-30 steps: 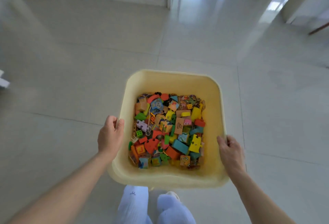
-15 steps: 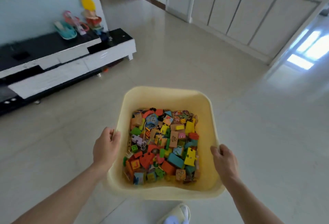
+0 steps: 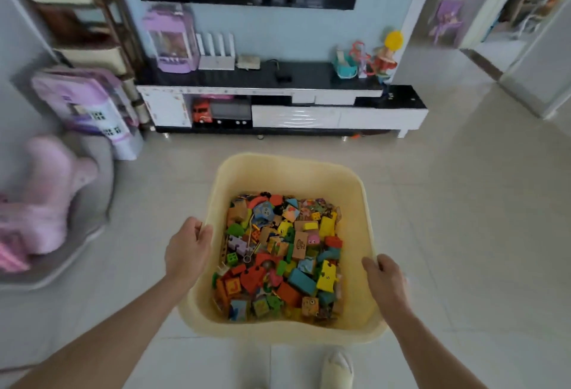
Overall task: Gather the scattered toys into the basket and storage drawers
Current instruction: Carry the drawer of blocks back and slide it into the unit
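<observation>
A pale yellow plastic basket [image 3: 290, 172] is held in front of me above the tiled floor. It is filled with colourful wooden blocks and puzzle pieces [image 3: 281, 255]. My left hand [image 3: 187, 249] grips the basket's left rim, thumb over the edge. My right hand [image 3: 384, 283] grips the right rim the same way. A stack of cream storage drawers [image 3: 92, 58] in a brown frame stands at the far left against the wall.
A black-and-white TV stand [image 3: 309, 110] with a TV above runs across the far wall, holding toys and a red toy truck [image 3: 202, 112]. A purple toy house [image 3: 89, 104] and a pink plush on a grey cushion [image 3: 46, 197] sit left. A doorway opens at right.
The view has swung left from bare floor and cabinets to face the TV stand. Both hands keep the same hold on the basket, which stays level.
</observation>
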`<state>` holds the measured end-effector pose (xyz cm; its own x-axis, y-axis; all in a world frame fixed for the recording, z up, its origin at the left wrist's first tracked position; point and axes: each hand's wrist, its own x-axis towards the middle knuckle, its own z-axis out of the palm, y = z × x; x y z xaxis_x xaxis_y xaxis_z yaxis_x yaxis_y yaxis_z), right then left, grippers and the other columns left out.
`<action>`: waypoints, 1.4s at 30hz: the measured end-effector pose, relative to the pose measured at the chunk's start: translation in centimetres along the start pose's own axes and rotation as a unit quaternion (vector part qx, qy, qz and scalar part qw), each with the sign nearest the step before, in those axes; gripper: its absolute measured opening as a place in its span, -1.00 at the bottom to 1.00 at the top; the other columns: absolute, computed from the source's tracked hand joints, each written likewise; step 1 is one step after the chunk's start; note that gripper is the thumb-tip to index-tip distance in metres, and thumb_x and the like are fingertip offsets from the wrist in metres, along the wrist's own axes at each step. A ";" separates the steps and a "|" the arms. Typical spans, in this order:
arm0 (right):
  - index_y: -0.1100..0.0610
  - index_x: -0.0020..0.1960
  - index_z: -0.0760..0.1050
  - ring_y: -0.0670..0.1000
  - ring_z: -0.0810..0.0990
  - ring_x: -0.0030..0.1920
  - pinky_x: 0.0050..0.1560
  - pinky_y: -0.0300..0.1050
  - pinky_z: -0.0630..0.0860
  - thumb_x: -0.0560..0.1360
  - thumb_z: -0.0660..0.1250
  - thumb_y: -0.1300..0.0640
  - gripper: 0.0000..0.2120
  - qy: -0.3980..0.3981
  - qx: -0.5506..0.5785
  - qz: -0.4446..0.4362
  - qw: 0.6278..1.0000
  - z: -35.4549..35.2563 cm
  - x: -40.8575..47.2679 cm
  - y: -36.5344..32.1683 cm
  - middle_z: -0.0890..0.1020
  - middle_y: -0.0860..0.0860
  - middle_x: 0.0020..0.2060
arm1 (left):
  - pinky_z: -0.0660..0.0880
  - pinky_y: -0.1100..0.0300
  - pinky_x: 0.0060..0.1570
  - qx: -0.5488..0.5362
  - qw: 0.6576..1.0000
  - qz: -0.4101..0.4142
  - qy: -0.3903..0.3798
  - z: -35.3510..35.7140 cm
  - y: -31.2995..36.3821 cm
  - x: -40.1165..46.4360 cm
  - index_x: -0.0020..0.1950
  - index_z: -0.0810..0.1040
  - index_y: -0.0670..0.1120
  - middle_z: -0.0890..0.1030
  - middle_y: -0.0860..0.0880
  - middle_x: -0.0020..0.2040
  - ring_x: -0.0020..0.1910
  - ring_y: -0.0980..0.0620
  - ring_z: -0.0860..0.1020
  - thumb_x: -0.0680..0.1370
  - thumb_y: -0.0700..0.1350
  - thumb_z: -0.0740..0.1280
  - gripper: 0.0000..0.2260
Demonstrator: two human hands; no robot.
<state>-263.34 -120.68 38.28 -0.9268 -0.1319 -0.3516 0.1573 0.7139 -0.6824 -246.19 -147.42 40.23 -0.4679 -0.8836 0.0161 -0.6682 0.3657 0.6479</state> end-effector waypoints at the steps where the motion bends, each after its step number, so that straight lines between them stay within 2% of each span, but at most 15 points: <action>1: 0.17 -0.31 0.37 0.10 0.48 -0.30 -0.29 -0.06 0.39 0.51 0.24 0.07 -0.73 -0.009 -0.004 -0.010 1.000 1.0 0.0 -1.2 0.51 0.10 -0.36 | 0.37 0.04 -0.30 0.000 1.000 -0.010 0.010 -0.9 -1.0 0.5 -0.18 0.39 -0.21 0.51 -0.13 -0.31 -0.29 -0.15 0.49 0.57 -0.08 0.21 -0.78; 5: 0.18 -0.32 0.31 0.03 0.39 -0.36 -0.35 -0.10 0.29 0.51 0.24 0.10 -0.72 -0.050 -0.023 -0.055 0.997 5.1 1.1 -6.1 0.44 0.07 -0.39 | 0.29 0.10 -0.37 0.001 0.997 -0.065 0.046 -3.7 -4.3 2.5 -0.20 0.37 -0.19 0.47 -0.10 -0.35 -0.33 -0.10 0.44 0.57 -0.10 0.21 -0.79; 8: 0.17 -0.33 0.29 0.02 0.37 -0.37 -0.40 -0.13 0.26 0.52 0.23 0.09 -0.70 -0.076 -0.052 -0.089 0.992 7.7 3.2 -9.6 0.43 0.07 -0.39 | 0.34 0.09 -0.29 -0.004 0.992 -0.106 0.066 -4.6 -5.8 4.7 -0.18 0.39 -0.19 0.48 -0.11 -0.32 -0.29 -0.13 0.46 0.57 -0.09 0.21 -0.80; 14: 0.14 -0.36 0.29 0.03 0.39 -0.37 -0.39 -0.12 0.26 0.49 0.27 0.06 -0.69 -0.144 -0.099 -0.111 0.978 12.5 10.1 -16.9 0.42 0.04 -0.42 | 0.25 0.12 -0.37 -0.014 0.981 -0.165 0.097 -4.5 -6.6 11.4 -0.31 0.29 -0.13 0.40 -0.07 -0.40 -0.35 -0.09 0.40 0.57 -0.10 0.22 -0.72; 17: 0.18 -0.20 0.41 0.08 0.51 -0.24 -0.25 -0.09 0.41 0.46 0.31 0.05 -0.80 -0.234 -0.115 -0.076 0.962 14.5 13.6 -21.4 0.52 0.08 -0.29 | 0.22 0.14 -0.42 -0.011 0.975 -0.191 0.114 -4.8 -6.1 15.0 -0.32 0.30 -0.14 0.39 -0.06 -0.41 -0.38 -0.07 0.38 0.57 -0.10 0.22 -0.72; 21: 0.25 0.03 0.47 0.15 0.59 -0.13 -0.10 -0.01 0.58 0.47 0.29 0.11 -0.77 -0.323 -0.140 -0.073 0.933 18.0 18.1 -27.5 0.60 0.16 -0.13 | 0.21 0.13 -0.42 -0.006 0.964 -0.224 0.147 -5.5 -6.2 19.0 -0.30 0.33 -0.17 0.38 -0.06 -0.42 -0.38 -0.08 0.38 0.57 -0.12 0.22 -0.73; 24: 0.23 0.03 0.47 0.06 0.55 -0.24 -0.35 -0.17 0.46 0.50 0.26 0.17 -0.84 -0.375 -0.184 -0.107 0.902 20.8 19.4 -31.9 0.57 0.11 -0.21 | 0.25 0.12 -0.36 0.008 0.954 -0.251 0.165 -6.3 -7.3 22.0 -0.28 0.34 -0.17 0.38 -0.07 -0.40 -0.32 -0.11 0.41 0.57 -0.11 0.21 -0.75; 25: 0.21 0.03 0.46 0.06 0.55 -0.22 -0.36 -0.19 0.43 0.50 0.26 0.17 -0.85 -0.385 -0.187 -0.109 0.897 21.7 19.5 -33.1 0.57 0.11 -0.18 | 0.26 0.11 -0.34 0.017 0.953 -0.251 0.167 -6.7 -7.7 22.9 -0.29 0.32 -0.15 0.39 -0.07 -0.39 -0.32 -0.11 0.41 0.58 -0.11 0.21 -0.74; 28: 0.20 0.08 0.46 0.14 0.56 -0.08 -0.25 -0.15 0.48 0.50 0.26 0.22 -0.83 -0.410 -0.163 -0.091 0.893 26.2 20.5 -36.6 0.58 0.17 -0.05 | 0.35 0.08 -0.28 0.048 0.945 -0.268 0.183 -8.3 -10.1 27.4 -0.26 0.35 -0.17 0.44 -0.12 -0.35 -0.29 -0.12 0.43 0.57 -0.09 0.22 -0.75; 32: 0.25 0.06 0.49 0.15 0.56 -0.16 -0.26 -0.13 0.47 0.46 0.25 0.31 -0.81 -0.401 -0.105 -0.079 0.907 31.9 20.3 -40.9 0.58 0.17 -0.16 | 0.45 0.04 -0.20 0.097 0.946 -0.269 0.152 -11.2 -13.7 34.6 -0.16 0.43 -0.18 0.49 -0.12 -0.30 -0.24 -0.14 0.49 0.58 -0.04 0.20 -0.77; 35: 0.27 0.00 0.48 0.12 0.55 -0.20 -0.29 -0.13 0.47 0.44 0.25 0.34 -0.85 -0.379 -0.075 -0.062 0.920 35.1 19.9 -45.0 0.57 0.17 -0.18 | 0.48 0.06 -0.30 0.115 0.952 -0.258 0.120 -14.2 -15.7 40.3 -0.18 0.44 -0.18 0.50 -0.11 -0.36 -0.32 -0.14 0.53 0.58 -0.06 0.19 -0.77; 37: 0.29 -0.04 0.49 0.09 0.53 -0.24 -0.31 -0.13 0.46 0.43 0.25 0.37 -0.87 -0.383 -0.039 -0.055 0.921 37.4 19.7 -48.2 0.56 0.15 -0.23 | 0.47 0.09 -0.30 0.124 0.957 -0.235 0.114 -16.6 -16.1 44.5 0.01 0.51 -0.22 0.59 -0.18 -0.21 -0.25 -0.15 0.56 0.59 -0.10 0.17 -0.79; 38: 0.31 -0.06 0.50 0.09 0.53 -0.26 -0.30 -0.13 0.46 0.42 0.25 0.39 -0.88 -0.377 -0.024 -0.056 0.924 38.3 19.4 -49.5 0.56 0.16 -0.25 | 0.45 0.09 -0.24 0.129 0.956 -0.238 0.110 -17.5 -16.1 46.0 0.15 0.49 -0.23 0.60 -0.22 -0.08 -0.15 -0.17 0.56 0.60 -0.12 0.16 -0.76; 40: 0.28 -0.14 0.50 0.09 0.53 -0.29 -0.29 -0.11 0.45 0.43 0.24 0.40 -0.90 -0.369 -0.006 -0.042 0.929 40.8 18.7 -52.2 0.56 0.14 -0.29 | 0.44 -0.02 0.05 0.137 0.952 -0.259 0.090 -18.9 -16.5 48.6 0.36 0.37 -0.19 0.51 -0.24 0.21 0.16 -0.22 0.49 0.60 -0.14 0.17 -0.67; 42: 0.21 -0.21 0.47 0.07 0.53 -0.32 -0.33 -0.14 0.45 0.43 0.24 0.41 -0.86 -0.370 0.012 -0.028 0.928 42.9 18.6 -54.8 0.55 0.12 -0.33 | 0.24 -0.11 0.33 0.175 0.945 -0.262 0.092 -19.1 -17.1 50.1 0.42 0.28 -0.15 0.39 -0.21 0.36 0.36 -0.22 0.31 0.57 -0.13 0.23 -0.57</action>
<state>-274.51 -191.78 41.62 -0.4462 -0.6119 -0.6531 0.1306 0.6774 -0.7239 -247.13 -203.51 44.52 0.0665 -0.9943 -0.0829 -0.9454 -0.0894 0.3133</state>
